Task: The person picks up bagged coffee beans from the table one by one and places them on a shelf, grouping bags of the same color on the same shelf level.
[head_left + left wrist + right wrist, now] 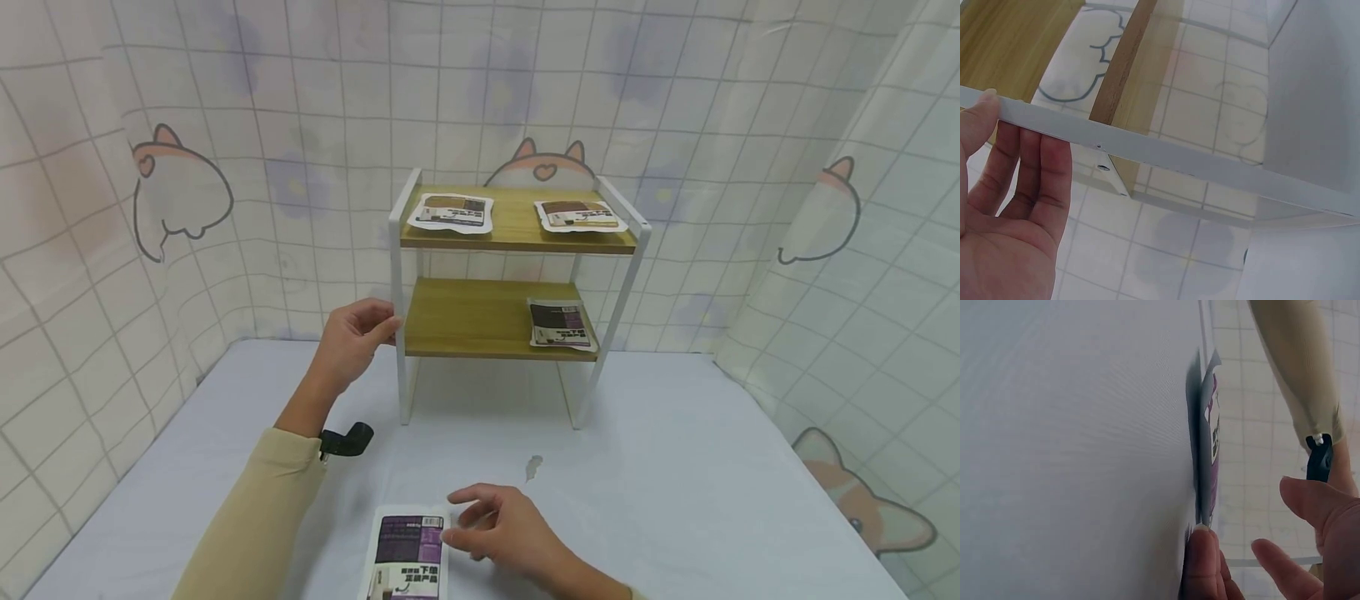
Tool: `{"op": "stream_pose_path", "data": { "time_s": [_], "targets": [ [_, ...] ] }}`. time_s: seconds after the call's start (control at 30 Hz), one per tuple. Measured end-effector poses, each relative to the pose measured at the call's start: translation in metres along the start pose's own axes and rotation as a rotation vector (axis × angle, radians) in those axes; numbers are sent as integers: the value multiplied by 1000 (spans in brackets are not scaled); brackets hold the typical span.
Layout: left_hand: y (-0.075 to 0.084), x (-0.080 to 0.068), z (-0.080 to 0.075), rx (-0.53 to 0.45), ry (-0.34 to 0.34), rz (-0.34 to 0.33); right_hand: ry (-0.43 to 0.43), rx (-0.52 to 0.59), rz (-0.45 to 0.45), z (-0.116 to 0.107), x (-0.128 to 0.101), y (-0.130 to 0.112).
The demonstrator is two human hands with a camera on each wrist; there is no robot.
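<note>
- The purple-and-white packet [407,557] lies flat on the near edge of the white table [675,500], just left of the right hand [498,529]. It looks like a thin sealed pouch, so I'd guess light, floppy and a bit slick on that cloth.
- The right wrist view shows a fingertip [1200,550] pressed at the packet's edge [1209,456], with the thumb and another finger loose and spread. I can't really tell if it's pinched yet or just touched; it looks more like touching, fingers relaxed.
- Best place to take hold is probably that right-hand edge or a corner seam: lift the edge off the table with a fingertip, then pinch. Grabbing the middle would likely just crumple it.
- The left hand [352,337] is further off, thumb and fingers wrapped around the white front-left post [1147,150] of the little two-tier shelf [517,242], steadying it.
- On the shelf: two similar brown packets [452,212] [579,215] on the top board, one purple packet [561,324] at the right of the lower board.
- Tiled cat-print curtain [180,192] behind everything.
</note>
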State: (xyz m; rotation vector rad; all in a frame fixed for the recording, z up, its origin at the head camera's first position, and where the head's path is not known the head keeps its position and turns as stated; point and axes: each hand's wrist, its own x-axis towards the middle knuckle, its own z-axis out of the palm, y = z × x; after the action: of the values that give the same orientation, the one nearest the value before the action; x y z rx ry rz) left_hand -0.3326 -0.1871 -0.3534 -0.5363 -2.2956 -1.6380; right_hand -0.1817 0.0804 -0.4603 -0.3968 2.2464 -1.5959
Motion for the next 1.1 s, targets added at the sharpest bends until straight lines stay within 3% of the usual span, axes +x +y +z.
{"op": "stream_pose_path", "data": {
  "time_s": [0.23, 0.63, 0.83, 1.1],
  "targets": [
    [-2, 1, 0, 11, -1, -5, -72, -6, 11, 2, -2, -7],
    [-1, 0, 0, 22, 3, -9, -72, -126, 112, 15, 6, -16],
    [0, 0, 0, 5, -5, 2, -61, -234, 100, 19, 11, -20],
    [-1, 0, 0, 8, -3, 0, -39, -465, 52, 26, 17, -22]
  ]
}}
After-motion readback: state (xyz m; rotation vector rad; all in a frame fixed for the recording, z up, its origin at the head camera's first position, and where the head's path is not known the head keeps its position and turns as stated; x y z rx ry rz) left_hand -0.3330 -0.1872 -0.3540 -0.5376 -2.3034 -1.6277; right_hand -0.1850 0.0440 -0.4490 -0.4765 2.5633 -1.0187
